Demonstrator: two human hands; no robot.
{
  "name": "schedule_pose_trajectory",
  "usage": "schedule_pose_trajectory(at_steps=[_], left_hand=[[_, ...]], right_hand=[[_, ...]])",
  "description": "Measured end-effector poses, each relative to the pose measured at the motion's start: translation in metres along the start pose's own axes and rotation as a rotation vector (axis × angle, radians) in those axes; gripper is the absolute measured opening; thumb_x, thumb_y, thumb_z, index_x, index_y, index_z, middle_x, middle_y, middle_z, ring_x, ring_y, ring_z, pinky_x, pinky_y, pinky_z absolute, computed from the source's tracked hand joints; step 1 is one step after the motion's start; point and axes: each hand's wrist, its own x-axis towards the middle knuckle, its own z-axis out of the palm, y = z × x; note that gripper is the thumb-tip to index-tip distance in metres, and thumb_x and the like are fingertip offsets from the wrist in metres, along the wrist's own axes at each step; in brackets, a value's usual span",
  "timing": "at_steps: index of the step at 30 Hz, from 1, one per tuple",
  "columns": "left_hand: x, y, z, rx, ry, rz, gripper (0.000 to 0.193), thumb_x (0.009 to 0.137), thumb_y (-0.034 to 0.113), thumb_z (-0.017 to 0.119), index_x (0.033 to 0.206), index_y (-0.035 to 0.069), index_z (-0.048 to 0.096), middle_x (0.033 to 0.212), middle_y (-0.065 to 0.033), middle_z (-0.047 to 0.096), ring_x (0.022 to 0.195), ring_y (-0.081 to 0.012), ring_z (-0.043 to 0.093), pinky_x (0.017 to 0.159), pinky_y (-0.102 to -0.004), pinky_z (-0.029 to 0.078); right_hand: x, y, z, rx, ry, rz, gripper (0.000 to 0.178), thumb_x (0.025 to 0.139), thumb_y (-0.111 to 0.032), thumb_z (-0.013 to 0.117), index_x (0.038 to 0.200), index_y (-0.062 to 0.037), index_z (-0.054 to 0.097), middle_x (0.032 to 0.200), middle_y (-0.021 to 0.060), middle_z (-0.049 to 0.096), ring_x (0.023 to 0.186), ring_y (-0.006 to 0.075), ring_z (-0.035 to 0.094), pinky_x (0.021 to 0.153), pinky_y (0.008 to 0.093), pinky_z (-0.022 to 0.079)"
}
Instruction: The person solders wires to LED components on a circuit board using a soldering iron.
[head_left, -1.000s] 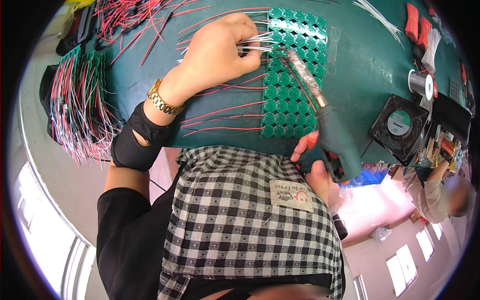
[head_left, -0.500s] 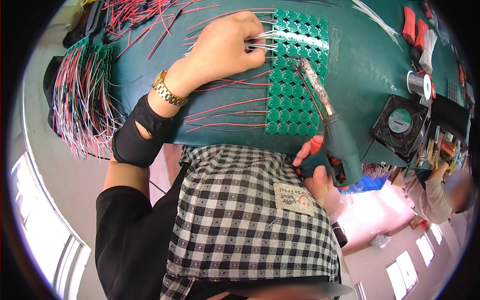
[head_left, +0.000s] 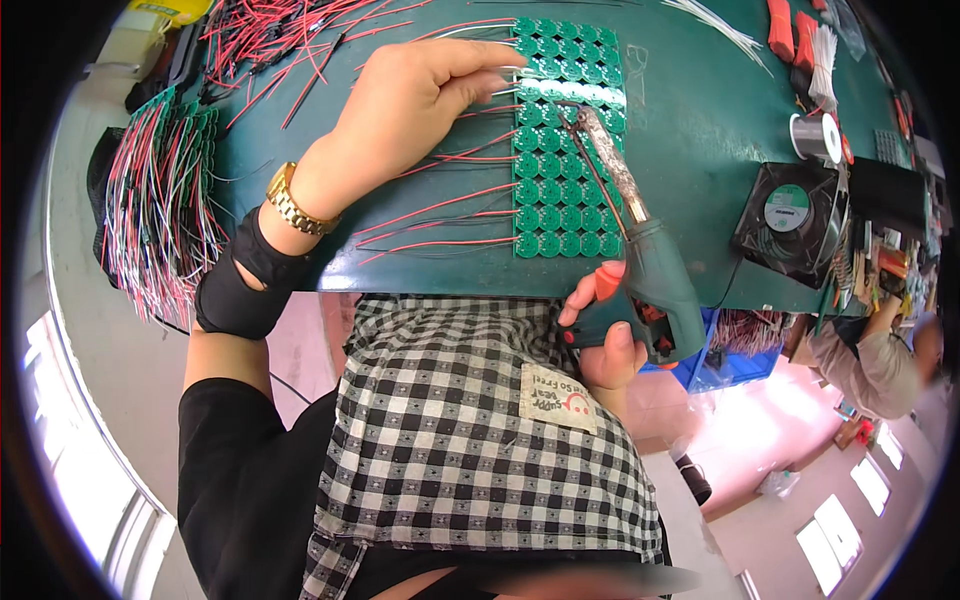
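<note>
- Across the dark green tabletop (head_left: pixel 700 150), in the head view, we see a flat green panel of joined round circuit boards (head_left: pixel 540 190) lying near the middle, its long sides running from near to far.
- From the panel's left edge, thin red wires (head_left: pixel 455 199) stretch out to the left, with a few black ones among them.
- Our left hand (head_left: pixel 415 105) reaches in from the left, palm down over some of those wires, index finger and thumb extended to the panel's far left edge. Short white strands show by the fingertips, but we cannot tell whether they are pinched there.
- Our right hand (head_left: pixel 612 358), at the near edge of the tabletop, is clenched around the handle of a dark green pistol-shaped soldering tool (head_left: pixel 662 285). Its scorched metal barrel (head_left: pixel 612 160) slants far and left over the panel; we cannot tell whether the tip touches it.
- Far left, we have a loose heap of red wires (head_left: pixel 270 45); nearer, at the left edge, hangs a thick bunch of red and white wires (head_left: pixel 165 225) with green boards at its top.
- On the right sit a square black fan (head_left: pixel 790 210) and, just beyond it, a spool of grey wire (head_left: pixel 815 137); farther off lie thin white strips (head_left: pixel 720 30) and red tubing (head_left: pixel 780 30).
- At the near right, a co-worker's pale sleeve (head_left: pixel 865 370) shows.
</note>
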Motion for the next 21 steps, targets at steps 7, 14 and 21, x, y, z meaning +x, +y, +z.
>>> schedule_pose_trajectory(at_steps=[7,14,21], left_hand=[[-0.008,-0.001,0.013,0.001,-0.075,-0.228,0.011,0.079,0.009,0.064,0.085,0.000,0.061,0.069,-0.0027,0.059,0.059,-0.0064,0.049,0.055,-0.0215,0.042],[-0.007,-0.005,0.014,0.071,-0.076,-0.213,0.013,0.074,0.011,0.064,0.078,0.000,0.060,0.061,-0.0020,0.055,0.056,-0.0056,0.048,0.053,-0.0225,0.043],[-0.008,-0.008,0.012,0.080,-0.047,-0.210,0.013,0.074,0.011,0.065,0.078,-0.001,0.061,0.061,-0.0028,0.056,0.057,-0.0054,0.051,0.055,-0.0229,0.045]], right_hand=[[-0.001,-0.002,0.001,-0.116,-0.023,0.001,0.061,0.081,-0.043,0.058,0.120,0.0027,0.045,0.082,0.0149,0.055,0.063,0.0189,0.054,0.056,0.0282,0.045],[-0.001,-0.006,0.009,-0.187,0.008,0.031,0.056,0.082,-0.040,0.056,0.118,0.0028,0.047,0.081,0.0149,0.056,0.063,0.0184,0.054,0.055,0.0284,0.045],[0.007,-0.011,0.009,-0.218,-0.003,0.043,0.052,0.082,-0.036,0.056,0.114,0.0044,0.047,0.081,0.0152,0.056,0.061,0.0188,0.054,0.055,0.0286,0.045]])
